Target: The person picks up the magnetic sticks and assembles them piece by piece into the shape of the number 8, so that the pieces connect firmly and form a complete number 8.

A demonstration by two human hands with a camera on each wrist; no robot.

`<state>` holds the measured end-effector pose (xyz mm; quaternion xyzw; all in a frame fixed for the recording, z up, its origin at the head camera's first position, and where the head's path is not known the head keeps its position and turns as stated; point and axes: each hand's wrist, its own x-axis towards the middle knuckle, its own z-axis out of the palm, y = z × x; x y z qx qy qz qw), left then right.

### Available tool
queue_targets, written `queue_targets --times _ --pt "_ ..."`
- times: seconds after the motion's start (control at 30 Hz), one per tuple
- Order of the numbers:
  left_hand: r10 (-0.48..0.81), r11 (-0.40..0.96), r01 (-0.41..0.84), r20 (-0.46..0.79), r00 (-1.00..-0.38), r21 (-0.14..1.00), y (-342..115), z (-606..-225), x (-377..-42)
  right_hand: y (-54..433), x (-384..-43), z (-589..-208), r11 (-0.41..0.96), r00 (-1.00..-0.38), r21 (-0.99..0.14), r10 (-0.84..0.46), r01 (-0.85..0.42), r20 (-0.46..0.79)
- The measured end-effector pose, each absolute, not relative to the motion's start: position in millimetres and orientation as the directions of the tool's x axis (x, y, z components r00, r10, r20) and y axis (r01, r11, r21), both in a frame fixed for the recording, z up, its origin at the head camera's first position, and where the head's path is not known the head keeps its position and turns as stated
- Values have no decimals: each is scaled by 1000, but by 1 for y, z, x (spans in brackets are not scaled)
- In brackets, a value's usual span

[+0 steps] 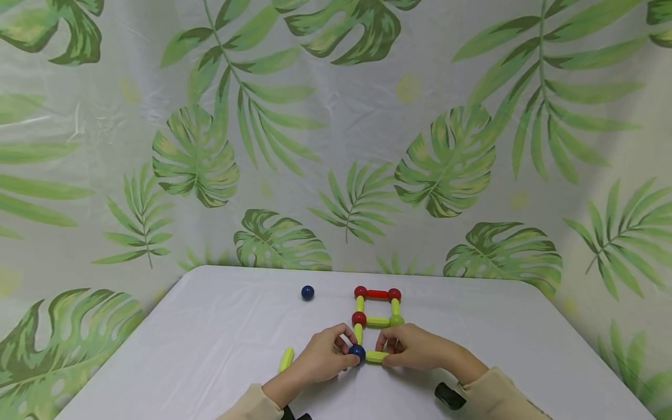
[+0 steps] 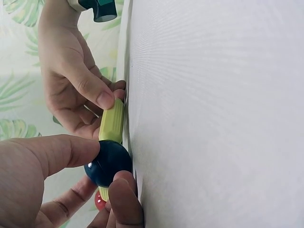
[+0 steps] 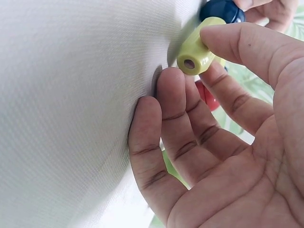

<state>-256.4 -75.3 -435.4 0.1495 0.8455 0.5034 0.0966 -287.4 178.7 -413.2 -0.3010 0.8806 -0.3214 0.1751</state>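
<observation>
My left hand point(image 1: 326, 354) pinches a dark blue ball point(image 1: 357, 353) between thumb and fingers. In my right hand point(image 1: 415, 348) is a yellow-green rod point(image 1: 377, 356), pinched by thumb and forefinger, its inner end against the blue ball. The rod's free end shows a small round metal-looking spot in the right wrist view. Another yellow-green rod runs from the blue ball up to a red ball point(image 1: 359, 318). Beyond it lies a square of rods and balls, with a red rod point(image 1: 377, 294) along its far side and a green ball point(image 1: 396, 320) at its near right corner.
A loose dark blue ball point(image 1: 307, 293) sits at the back, left of the square. One loose yellow-green rod point(image 1: 286, 359) lies beside my left forearm. The white table point(image 1: 226, 326) meets a leaf-patterned curtain point(image 1: 357, 134) at its far edge.
</observation>
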Motion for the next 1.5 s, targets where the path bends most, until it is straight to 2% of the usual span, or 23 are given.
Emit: queue_targets --times 0.33,0.57,0.97,1.13,1.5 --pt "345 471 160 -14 -938 868 -75 -435 -255 179 -289 -413 621 -757 -668 -640 -409 -132" --pt "382 518 227 14 -924 825 -73 -434 -252 180 -291 -411 624 -748 -659 -649 -421 -136" --pt "371 548 257 44 -928 796 -74 -434 -247 181 -297 -401 626 -722 -663 -667 -410 -184" --pt "367 560 258 44 -929 788 -75 -435 -247 182 -311 -393 616 -717 -680 -671 -397 -190" --pt "373 542 275 66 -926 794 -77 -438 -248 163 -352 -370 605 -743 -658 -662 -449 -101"
